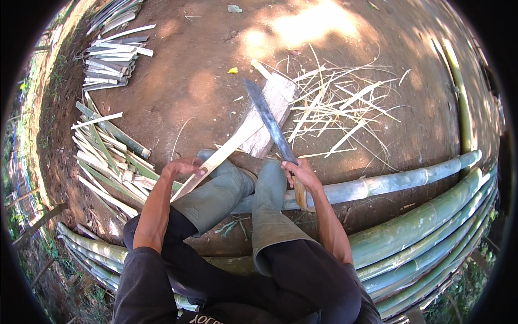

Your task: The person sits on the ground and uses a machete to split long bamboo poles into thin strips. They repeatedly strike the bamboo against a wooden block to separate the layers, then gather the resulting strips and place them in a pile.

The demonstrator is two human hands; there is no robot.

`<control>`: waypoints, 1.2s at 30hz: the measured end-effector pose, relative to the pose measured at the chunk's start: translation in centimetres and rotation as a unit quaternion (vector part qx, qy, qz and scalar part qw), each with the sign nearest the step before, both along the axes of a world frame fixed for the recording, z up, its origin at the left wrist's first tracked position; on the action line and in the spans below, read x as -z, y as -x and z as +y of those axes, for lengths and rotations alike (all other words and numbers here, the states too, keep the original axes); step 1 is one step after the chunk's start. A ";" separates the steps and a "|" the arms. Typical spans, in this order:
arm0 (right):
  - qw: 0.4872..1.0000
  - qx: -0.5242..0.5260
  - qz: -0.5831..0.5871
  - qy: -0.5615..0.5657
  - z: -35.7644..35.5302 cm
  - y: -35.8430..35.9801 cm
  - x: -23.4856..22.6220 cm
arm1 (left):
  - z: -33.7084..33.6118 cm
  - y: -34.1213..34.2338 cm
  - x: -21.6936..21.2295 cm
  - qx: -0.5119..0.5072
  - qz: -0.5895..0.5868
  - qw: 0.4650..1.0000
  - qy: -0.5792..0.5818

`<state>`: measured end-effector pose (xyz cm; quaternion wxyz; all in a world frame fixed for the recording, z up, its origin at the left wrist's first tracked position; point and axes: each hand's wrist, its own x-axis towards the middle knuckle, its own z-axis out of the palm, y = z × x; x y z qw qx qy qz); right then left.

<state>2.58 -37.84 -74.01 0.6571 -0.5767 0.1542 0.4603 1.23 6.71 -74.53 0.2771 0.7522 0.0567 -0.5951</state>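
Observation:
My left hand [184, 166] is closed on a pale split bamboo strip [221, 154] near its lower end. That strip slants up and to the right over my left boot [216, 186] and lies across a weathered wooden block [264, 119] on the ground. A machete [270, 119] is in my right hand [303, 174], fingers wrapped round the top of its wooden handle. Its dark blade points up and to the left, passing above the block and the strip. From this view I cannot tell whether the blade touches the strip.
Thin bamboo shavings [345, 102] lie heaped right of the block. Split bamboo pieces [113, 154] are piled at the left, with bundled strips [110, 65] farther back. A bamboo pole [377, 186] crosses behind my boots; several green poles [426, 232] are stacked at the lower right.

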 end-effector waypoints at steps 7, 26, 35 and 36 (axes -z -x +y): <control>0.990 0.048 0.090 -0.103 -0.2 1.0 -0.9 | 2.2 3.9 3.0 0.180 0.024 0.973 -0.141; 0.908 0.030 -0.298 0.291 0.1 -2.9 -22.0 | -0.1 -10.7 -28.0 -0.143 -0.551 0.812 -0.124; 0.786 0.259 -0.520 0.212 0.5 -2.4 -37.1 | 4.9 -4.4 -50.7 -0.354 -0.689 0.631 -0.051; 0.781 0.282 -0.535 0.154 0.8 -2.0 -38.2 | 6.2 -3.3 -52.4 -0.391 -0.714 0.580 -0.032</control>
